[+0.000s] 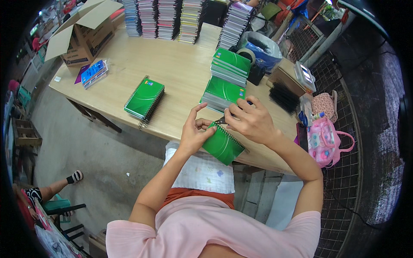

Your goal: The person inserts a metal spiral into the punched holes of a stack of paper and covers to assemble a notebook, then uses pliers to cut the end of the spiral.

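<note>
My left hand point(196, 133) grips the upper corner of a small green notebook point(224, 147) over the near table edge, with its index finger raised. A dark wire coil runs along the notebook's right side. My right hand point(251, 120) is closed around a dark tool that looks like pliers point(220, 121); its tip is at the coil's upper end. Just beyond my hands stand two stacks of green-covered pads, a nearer stack point(224, 89) and a farther stack point(232, 60). To the left lies a pile of coil-bound green notebooks point(145, 98).
An opened cardboard box point(88, 41) and a plastic-wrapped blue packet point(94, 74) sit on the table's left point(180, 77). Tall notebook stacks point(169, 19) line the back. At right are a bundle of black coils point(284, 98), a lined bin point(262, 49) and a pink bag point(325, 142).
</note>
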{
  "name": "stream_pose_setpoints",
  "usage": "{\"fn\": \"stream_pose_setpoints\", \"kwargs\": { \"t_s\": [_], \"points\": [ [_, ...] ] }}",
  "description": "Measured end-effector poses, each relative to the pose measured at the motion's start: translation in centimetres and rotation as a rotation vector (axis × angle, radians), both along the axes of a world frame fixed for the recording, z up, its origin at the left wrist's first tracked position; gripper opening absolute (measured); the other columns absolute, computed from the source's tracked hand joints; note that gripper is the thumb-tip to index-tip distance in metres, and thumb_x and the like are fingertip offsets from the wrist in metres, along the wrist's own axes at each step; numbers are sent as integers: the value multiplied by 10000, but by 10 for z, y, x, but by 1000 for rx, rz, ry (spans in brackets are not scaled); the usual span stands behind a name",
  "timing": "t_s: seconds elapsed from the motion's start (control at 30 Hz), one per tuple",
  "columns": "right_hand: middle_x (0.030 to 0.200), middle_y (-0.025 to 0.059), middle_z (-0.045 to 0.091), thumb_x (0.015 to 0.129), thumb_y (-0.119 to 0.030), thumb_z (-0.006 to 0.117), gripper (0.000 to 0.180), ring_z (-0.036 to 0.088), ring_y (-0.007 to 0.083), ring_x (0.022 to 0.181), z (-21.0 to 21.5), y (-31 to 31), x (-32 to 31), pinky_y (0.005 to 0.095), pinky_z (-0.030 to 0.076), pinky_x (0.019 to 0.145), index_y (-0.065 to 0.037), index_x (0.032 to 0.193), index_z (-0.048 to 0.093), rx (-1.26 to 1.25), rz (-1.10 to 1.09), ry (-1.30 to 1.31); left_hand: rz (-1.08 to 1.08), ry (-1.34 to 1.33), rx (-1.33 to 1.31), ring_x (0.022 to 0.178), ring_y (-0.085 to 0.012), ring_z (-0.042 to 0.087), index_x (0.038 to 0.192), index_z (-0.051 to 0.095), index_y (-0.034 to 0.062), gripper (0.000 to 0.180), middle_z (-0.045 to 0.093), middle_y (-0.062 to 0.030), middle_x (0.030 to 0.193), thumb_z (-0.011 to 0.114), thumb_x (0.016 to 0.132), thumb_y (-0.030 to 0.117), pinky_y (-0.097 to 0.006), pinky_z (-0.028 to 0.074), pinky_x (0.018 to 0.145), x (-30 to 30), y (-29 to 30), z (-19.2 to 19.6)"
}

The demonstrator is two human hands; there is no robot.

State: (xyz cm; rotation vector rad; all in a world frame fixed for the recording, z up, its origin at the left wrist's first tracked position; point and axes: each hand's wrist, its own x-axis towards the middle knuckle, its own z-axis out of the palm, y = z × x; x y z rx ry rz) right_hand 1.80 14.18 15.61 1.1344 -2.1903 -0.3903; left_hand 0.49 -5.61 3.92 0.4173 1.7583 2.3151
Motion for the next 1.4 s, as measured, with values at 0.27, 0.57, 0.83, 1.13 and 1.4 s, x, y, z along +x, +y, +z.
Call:
{"fn": "stream_pose_setpoints", "kwargs": {
  "t_s": [0.27,0.57,0.83,1.13,1.4],
  "points": [
    [834,95,700,797,-400,761,342,684,250,814,-3,-5,6,391,522,746,-70,877,719,-351,-511,-812,176,118,-131,844,-108,653,1465,397,88,719,701,-79,934,719,829,-9,-246,528,727,5,3,4],
    [810,119,715,807,-289,808,335,670,172,716,-10,60,59,310,521,684,15,926,730,-1055,-663,-601,734,249,-199,829,-194,650,1278,642,85,381,634,-135,1101,616,902,32,-340,547,784,-43,-102,39],
    [645,100,642,811,-300,798,354,568,165,573,-109,153,104,333,461,579,32,899,713,-1006,-1009,-433,1093,150,-727,881,-246,639,1155,733,139,282,635,-118,1048,640,893,96,-374,524,815,-71,-178,6],
    [1132,220,598,746,-318,828,475,521,382,1169,-152,168,105,467,429,951,-10,1077,683,-682,-955,-248,1134,418,-1196,1152,-337,569,1134,743,168,328,588,-96,1291,760,807,153,-431,487,935,-57,-152,20],
    [1086,137,624,832,-85,696,203,561,376,1099,-137,240,-21,448,473,894,-53,1031,674,-744,-917,-282,-463,1140,-708,1096,-347,619,1077,728,79,324,670,-134,1168,702,777,-41,-432,506,906,-123,41,71]
  ]
}}
